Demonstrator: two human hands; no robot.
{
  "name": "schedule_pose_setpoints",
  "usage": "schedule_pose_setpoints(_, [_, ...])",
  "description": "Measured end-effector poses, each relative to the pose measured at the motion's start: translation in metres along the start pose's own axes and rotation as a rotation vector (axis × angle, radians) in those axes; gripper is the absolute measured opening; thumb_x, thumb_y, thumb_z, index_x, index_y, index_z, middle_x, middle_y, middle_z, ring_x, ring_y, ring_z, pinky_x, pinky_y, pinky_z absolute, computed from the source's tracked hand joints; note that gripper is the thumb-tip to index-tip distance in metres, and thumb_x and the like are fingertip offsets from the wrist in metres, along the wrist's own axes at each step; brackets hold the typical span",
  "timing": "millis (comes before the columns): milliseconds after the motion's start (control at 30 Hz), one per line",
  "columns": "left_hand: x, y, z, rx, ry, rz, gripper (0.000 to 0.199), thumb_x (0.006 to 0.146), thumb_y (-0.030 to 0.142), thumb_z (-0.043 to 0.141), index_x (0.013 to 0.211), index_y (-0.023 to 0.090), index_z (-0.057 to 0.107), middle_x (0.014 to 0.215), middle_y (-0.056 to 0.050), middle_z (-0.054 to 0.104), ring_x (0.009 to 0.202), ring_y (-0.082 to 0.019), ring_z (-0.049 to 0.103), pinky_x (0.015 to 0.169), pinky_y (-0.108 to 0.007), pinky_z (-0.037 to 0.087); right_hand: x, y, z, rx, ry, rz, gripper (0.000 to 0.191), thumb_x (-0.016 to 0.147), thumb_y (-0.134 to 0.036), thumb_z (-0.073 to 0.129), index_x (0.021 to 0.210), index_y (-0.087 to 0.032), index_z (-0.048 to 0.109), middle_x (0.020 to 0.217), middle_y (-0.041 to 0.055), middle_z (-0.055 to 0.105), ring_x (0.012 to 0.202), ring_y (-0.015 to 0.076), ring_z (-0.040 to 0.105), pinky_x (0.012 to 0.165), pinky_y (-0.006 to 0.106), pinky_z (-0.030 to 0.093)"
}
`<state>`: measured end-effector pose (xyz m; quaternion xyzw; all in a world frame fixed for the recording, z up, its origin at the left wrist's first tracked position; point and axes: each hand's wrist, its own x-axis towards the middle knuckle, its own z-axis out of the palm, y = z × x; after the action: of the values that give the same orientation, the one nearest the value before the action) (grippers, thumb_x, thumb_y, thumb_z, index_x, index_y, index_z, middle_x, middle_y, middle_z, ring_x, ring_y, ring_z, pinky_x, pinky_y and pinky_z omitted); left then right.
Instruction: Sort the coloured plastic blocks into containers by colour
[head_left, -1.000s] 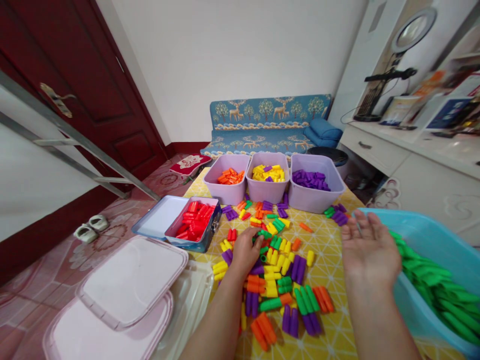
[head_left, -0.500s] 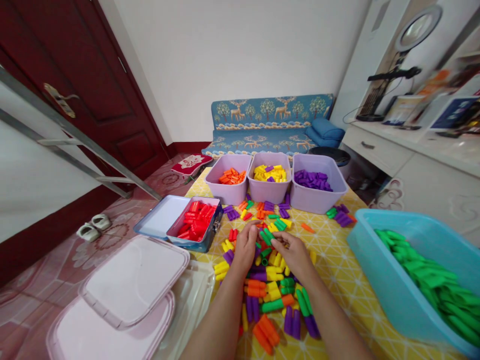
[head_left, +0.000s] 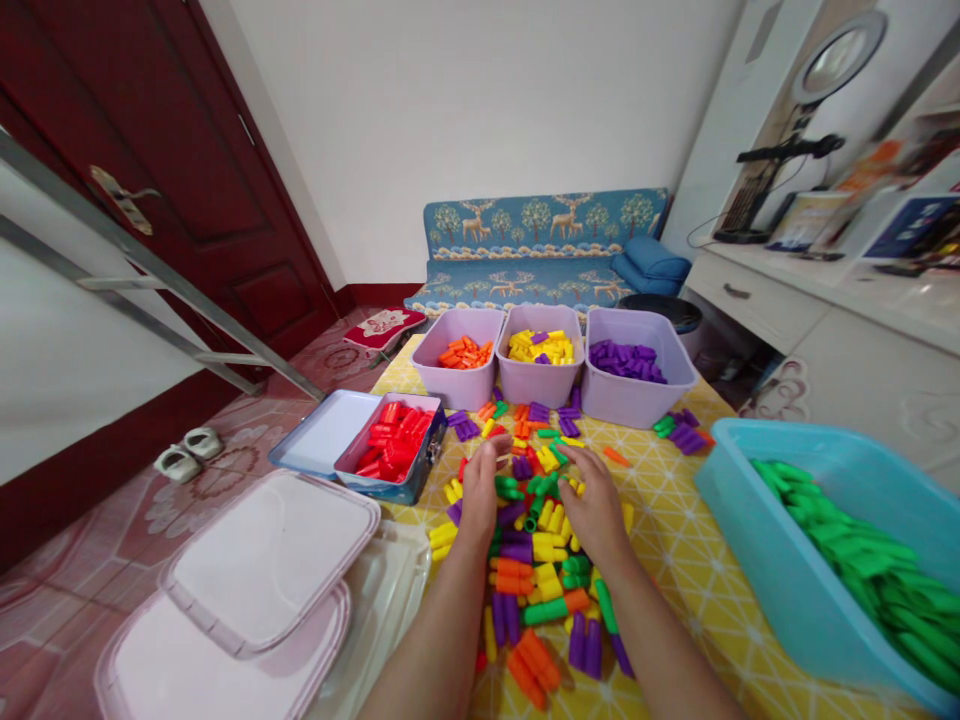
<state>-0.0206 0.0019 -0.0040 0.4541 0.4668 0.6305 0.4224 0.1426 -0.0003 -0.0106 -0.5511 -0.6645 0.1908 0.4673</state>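
A mixed pile of bullet-shaped plastic toy blocks in yellow, green, purple, orange and red lies on the yellow patterned tablecloth (head_left: pixel 675 560). Over the pile's left side is my left hand (head_left: pixel 481 492), its fingers apart and nothing held. My right hand (head_left: pixel 591 500) is open over the right side, its fingertips close to green and yellow blocks. Between the two hands lie loose green blocks (head_left: pixel 541 487). Nearer to me, an orange block pair (head_left: pixel 534 665) and a purple block pair (head_left: pixel 585 643) rest between my forearms.
Three lilac bins hold orange (head_left: pixel 457 388), yellow (head_left: pixel 538 383) and purple (head_left: pixel 634 398) blocks. A metal tin (head_left: pixel 409 488) of red blocks stands left, beside pale lids (head_left: pixel 277 560). At right is a turquoise tub (head_left: pixel 787 560) of green blocks. Behind stands a blue sofa (head_left: pixel 517 275).
The green block pair held between both hands has been let go onto the pile. My hands have moved apart and their fingers have opened.
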Motion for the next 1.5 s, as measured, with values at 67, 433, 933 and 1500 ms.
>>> schedule_pose_setpoints(67, [-0.003, 0.001, -0.001, 0.346, 0.068, 0.148, 0.037, 0.092, 0.044, 0.043, 0.097, 0.017, 0.069, 0.102, -0.010, 0.069, 0.100, -0.023, 0.062, 0.091, -0.038, 0.046, 0.000, 0.007, 0.000, -0.081, 0.040, -0.043, 0.052, 0.077, -0.019, 0.047, 0.129, -0.016, 0.052, 0.131, 0.0145, 0.055, 0.125, 0.0269, 0.048, 0.107, 0.048, 0.037])
schedule_pose_setpoints(433, [-0.006, 0.003, 0.004, 1.011, -0.236, 0.210, 0.048, 0.087, 0.032, 0.051, 0.133, 0.018, 0.052, 0.121, -0.011, 0.065, 0.112, -0.028, 0.057, 0.098, -0.044, 0.043, 0.005, 0.022, 0.000, -0.321, -0.191, 0.036, 0.075, 0.069, -0.014, 0.052, 0.143, -0.022, 0.037, 0.147, 0.0107, 0.042, 0.139, 0.0308, 0.033, 0.113, 0.052, 0.027])
schedule_pose_setpoints(933, [-0.003, -0.001, 0.002, 0.419, -0.280, 0.193, 0.049, 0.077, 0.015, 0.055, 0.126, 0.018, 0.057, 0.127, -0.007, 0.063, 0.119, -0.021, 0.056, 0.105, -0.038, 0.041, 0.006, -0.001, 0.010, 0.691, -0.330, 0.164, 0.057, 0.065, -0.014, 0.053, 0.121, -0.026, 0.055, 0.121, 0.0058, 0.061, 0.104, 0.0178, 0.062, 0.087, 0.033, 0.051])
schedule_pose_setpoints(1500, [-0.004, 0.000, 0.002, 0.466, -0.125, 0.136, 0.037, 0.089, 0.035, 0.050, 0.121, 0.020, 0.061, 0.114, -0.007, 0.068, 0.104, -0.021, 0.063, 0.095, -0.037, 0.048, 0.001, -0.019, -0.010, -0.347, -0.481, -0.030, 0.051, 0.066, -0.020, 0.070, 0.117, -0.024, 0.062, 0.112, 0.0071, 0.063, 0.089, 0.0236, 0.064, 0.072, 0.031, 0.048])
